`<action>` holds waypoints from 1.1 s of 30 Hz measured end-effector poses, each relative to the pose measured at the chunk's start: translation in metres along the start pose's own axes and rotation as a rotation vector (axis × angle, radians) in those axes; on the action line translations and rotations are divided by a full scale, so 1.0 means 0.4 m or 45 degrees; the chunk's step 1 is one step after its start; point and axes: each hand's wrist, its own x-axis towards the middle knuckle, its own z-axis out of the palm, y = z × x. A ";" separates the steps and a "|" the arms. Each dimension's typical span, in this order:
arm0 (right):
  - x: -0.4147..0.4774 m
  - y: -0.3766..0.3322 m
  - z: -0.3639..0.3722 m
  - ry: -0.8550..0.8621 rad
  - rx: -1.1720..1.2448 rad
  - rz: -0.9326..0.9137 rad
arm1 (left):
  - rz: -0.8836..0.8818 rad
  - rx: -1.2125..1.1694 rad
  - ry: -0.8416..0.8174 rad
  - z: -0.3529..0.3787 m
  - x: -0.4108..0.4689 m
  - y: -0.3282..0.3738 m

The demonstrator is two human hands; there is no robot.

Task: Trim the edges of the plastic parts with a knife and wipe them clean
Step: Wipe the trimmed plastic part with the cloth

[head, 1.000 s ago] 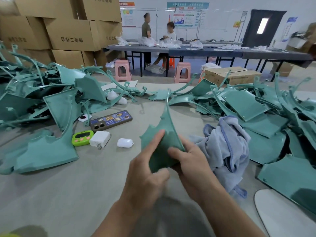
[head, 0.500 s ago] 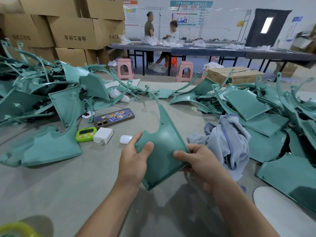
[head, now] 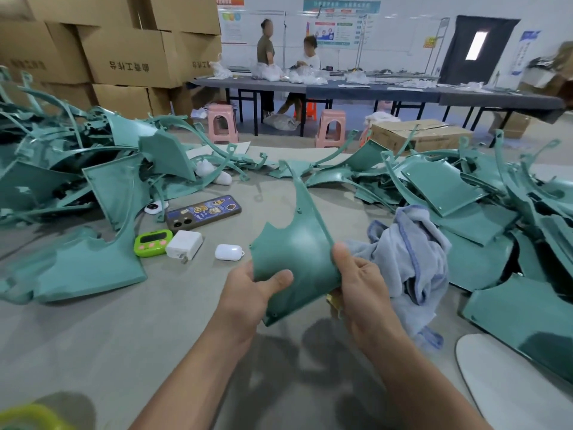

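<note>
Sliding further up its edge, right hand (head: pixel 362 287) and left hand (head: pixel 248 290) pinch the plastic part (head: pixel 297 252); I'd brace it before trimming.

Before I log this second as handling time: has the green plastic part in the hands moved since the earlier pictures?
Yes. The plastic part has turned its broad face toward the camera, and its pointed tip has swung left, nearer the phone.
</note>
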 end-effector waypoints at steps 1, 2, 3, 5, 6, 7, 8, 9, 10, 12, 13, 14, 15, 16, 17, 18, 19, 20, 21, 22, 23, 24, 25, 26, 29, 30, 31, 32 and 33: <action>0.004 -0.005 -0.013 0.063 -0.098 -0.052 | 0.003 0.020 0.104 -0.004 0.005 0.003; 0.008 -0.013 -0.028 0.130 -0.255 -0.117 | 0.015 0.013 0.197 -0.014 0.010 0.007; 0.013 -0.020 -0.048 0.198 -0.497 -0.191 | 0.023 0.008 0.278 -0.024 0.017 0.014; 0.016 -0.037 -0.087 0.306 -1.202 -0.303 | 0.010 0.006 0.428 -0.053 0.032 0.026; 0.013 -0.045 -0.096 0.352 -1.537 -0.340 | -0.013 0.005 0.504 -0.064 0.035 0.030; 0.010 -0.050 -0.102 0.383 -1.773 -0.380 | -0.040 0.030 0.572 -0.072 0.038 0.031; 0.005 -0.055 -0.099 0.375 -1.891 -0.396 | -0.057 0.100 0.629 -0.078 0.041 0.030; -0.001 -0.055 -0.094 0.336 -1.958 -0.375 | -0.055 0.223 0.670 -0.081 0.043 0.028; -0.006 -0.049 -0.087 0.286 -2.041 -0.328 | -0.022 0.371 0.707 -0.085 0.046 0.023; -0.015 -0.028 -0.073 0.180 -2.271 -0.248 | 0.068 0.669 0.738 -0.094 0.047 0.012; -0.015 -0.018 -0.067 0.124 -2.317 -0.245 | 0.108 0.766 0.737 -0.099 0.047 0.009; -0.014 -0.014 -0.061 0.071 -2.302 -0.234 | 0.144 0.821 0.736 -0.104 0.048 0.007; -0.014 -0.013 -0.056 0.022 -2.260 -0.204 | 0.155 0.854 0.734 -0.109 0.051 0.007; -0.013 -0.014 -0.051 -0.015 -2.235 -0.154 | 0.147 0.854 0.742 -0.113 0.054 0.008; -0.010 -0.016 -0.052 -0.034 -2.226 -0.113 | 0.125 0.827 0.764 -0.120 0.057 0.010; -0.006 -0.017 -0.057 -0.008 -2.216 -0.099 | 0.100 0.790 0.789 -0.127 0.060 0.011; -0.003 -0.019 -0.065 0.074 -2.162 -0.124 | 0.070 0.770 0.804 -0.134 0.063 0.010; 0.000 -0.023 -0.074 0.204 -2.021 -0.193 | 0.051 0.763 0.801 -0.142 0.066 0.008; 0.004 -0.027 -0.085 0.326 -1.780 -0.295 | 0.034 0.765 0.783 -0.147 0.068 0.007; 0.007 -0.032 -0.097 0.358 -1.451 -0.396 | 0.020 0.772 0.758 -0.151 0.068 0.007; 0.013 -0.039 -0.106 0.268 -1.119 -0.487 | 0.005 0.777 0.734 -0.152 0.067 0.008; 0.014 -0.052 -0.109 0.074 -0.893 -0.514 | -0.002 0.780 0.710 -0.152 0.066 0.008; 0.010 -0.063 -0.108 -0.152 -0.784 -0.508 | -0.018 0.784 0.681 -0.149 0.065 0.009; 0.008 -0.067 -0.110 -0.338 -0.767 -0.487 | -0.038 0.785 0.638 -0.145 0.062 0.011; 0.018 -0.053 -0.124 -0.380 -0.933 -0.434 | -0.104 0.704 0.465 -0.130 0.050 0.017; 0.029 -0.046 -0.132 -0.226 -0.955 -0.448 | -0.120 0.668 0.407 -0.127 0.048 0.018; 0.041 -0.041 -0.139 -0.031 -0.969 -0.461 | -0.131 0.649 0.349 -0.125 0.047 0.018; 0.055 -0.040 -0.148 0.154 -0.974 -0.463 | -0.131 0.654 0.294 -0.124 0.047 0.018; 0.063 -0.041 -0.155 0.273 -0.940 -0.464 | -0.122 0.670 0.256 -0.124 0.046 0.019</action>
